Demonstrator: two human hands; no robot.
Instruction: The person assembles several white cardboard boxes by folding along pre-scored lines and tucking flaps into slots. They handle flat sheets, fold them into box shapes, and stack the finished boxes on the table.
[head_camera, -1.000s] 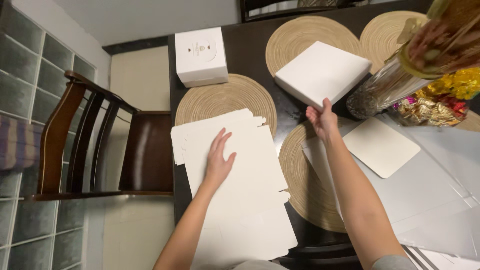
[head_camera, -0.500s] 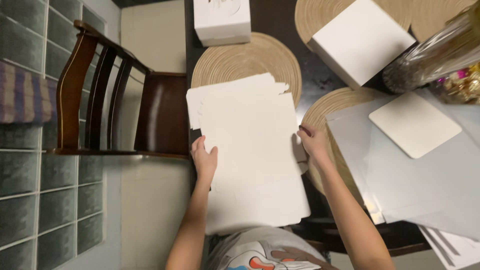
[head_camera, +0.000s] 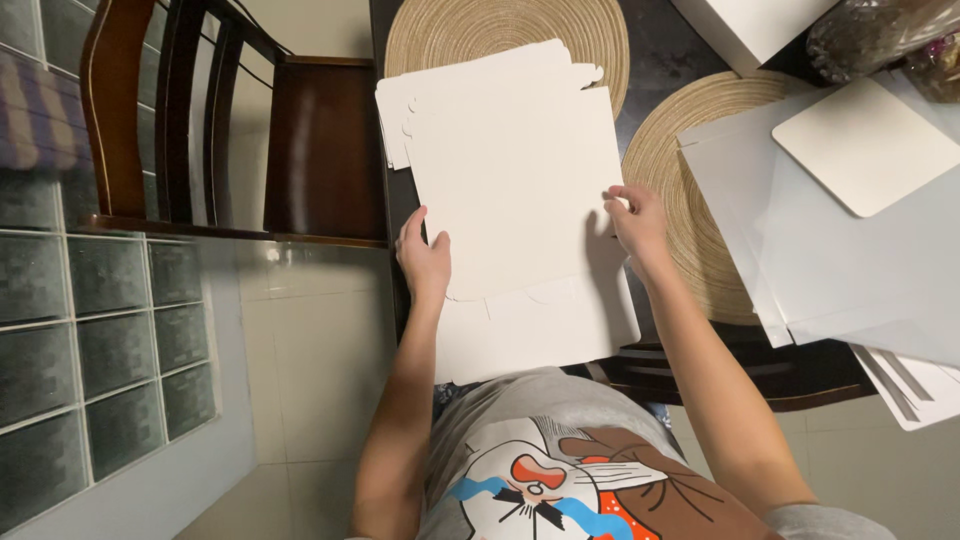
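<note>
White flat cardboard sheet (head_camera: 515, 180), left hand (head_camera: 425, 262), right hand (head_camera: 637, 222) gripping edges

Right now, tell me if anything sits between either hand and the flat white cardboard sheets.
Nothing visible does. The left hand and right hand already grip opposite edges of the top cardboard sheet.

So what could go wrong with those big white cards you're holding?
The flat white cardboard sheets hang past the near edge of the dark wooden table, so they might slide off towards the lap. The left hand and right hand only pinch the side edges, so the top sheet could bend or crease. The loose white paper sheets beside the right arm could get knocked.
</note>
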